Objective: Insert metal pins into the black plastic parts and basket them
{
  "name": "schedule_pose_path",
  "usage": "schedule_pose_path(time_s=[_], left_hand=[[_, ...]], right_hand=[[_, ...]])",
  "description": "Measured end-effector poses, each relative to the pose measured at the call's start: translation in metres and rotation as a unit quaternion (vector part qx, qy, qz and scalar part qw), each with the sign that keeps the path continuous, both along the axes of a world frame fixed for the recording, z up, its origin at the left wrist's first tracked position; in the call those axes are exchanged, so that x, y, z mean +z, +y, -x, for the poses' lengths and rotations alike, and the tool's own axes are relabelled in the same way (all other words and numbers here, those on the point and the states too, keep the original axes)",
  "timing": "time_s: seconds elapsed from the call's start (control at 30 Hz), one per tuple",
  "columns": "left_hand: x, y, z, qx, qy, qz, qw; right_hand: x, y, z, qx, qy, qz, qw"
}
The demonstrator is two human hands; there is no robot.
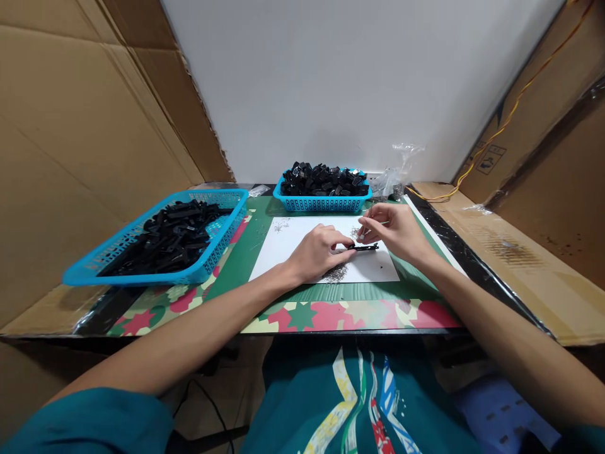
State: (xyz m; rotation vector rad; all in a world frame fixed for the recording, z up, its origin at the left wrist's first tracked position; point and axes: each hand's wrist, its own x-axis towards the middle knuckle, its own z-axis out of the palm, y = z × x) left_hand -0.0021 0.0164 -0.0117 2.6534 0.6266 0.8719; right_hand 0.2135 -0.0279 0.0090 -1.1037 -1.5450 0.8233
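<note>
- Centrally, a slim black plastic strip [365, 248] lies flat on a white sheet of paper [302, 243]; it is long, narrow and dark, and its right end pokes out past the fingers.
- The left hand [316, 252] is curled over the strip's left end, thumb and fingers closed on it and pinning it to the paper.
- The right hand [394, 230] sits just beside the strip's right end, its fingertips pinched narrowly together above it; whether they hold something small is too fine to tell.
- A heap of tiny metal pieces [336, 273] lies on the paper just in front of the left hand, with a thinner scatter [281, 224] near the paper's far left corner.
- The paper rests on a green mat [265, 217] with a border of red and green star shapes.
- A large blue basket [118, 252] stands at the left of the table, tilted slightly, and holds a loose pile of long black plastic parts [172, 233].
- A smaller blue basket [324, 203] stands at the far edge by the white wall, heaped with chunkier black pieces [324, 179].
- A crumpled clear plastic bag [394, 176] lies just to the right of the smaller basket.
- Cardboard panels [70, 126] wall in both sides of the table.
</note>
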Motion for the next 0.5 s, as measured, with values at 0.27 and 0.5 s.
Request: schedule_pose_path(time_s=[0.27, 0.5], left_hand=[[-0.0041, 0.0032, 0.0, 0.003, -0.007, -0.023, 1.0], [-0.0043, 0.0014, -0.0006, 0.02, -0.008, -0.024, 0.999]], right_hand=[[-0.006, -0.0024, 0.0099, -0.025, -0.038, 0.006, 0.999], [-0.0091, -0.0025, 0.0126, -0.049, -0.065, -0.021, 0.996]])
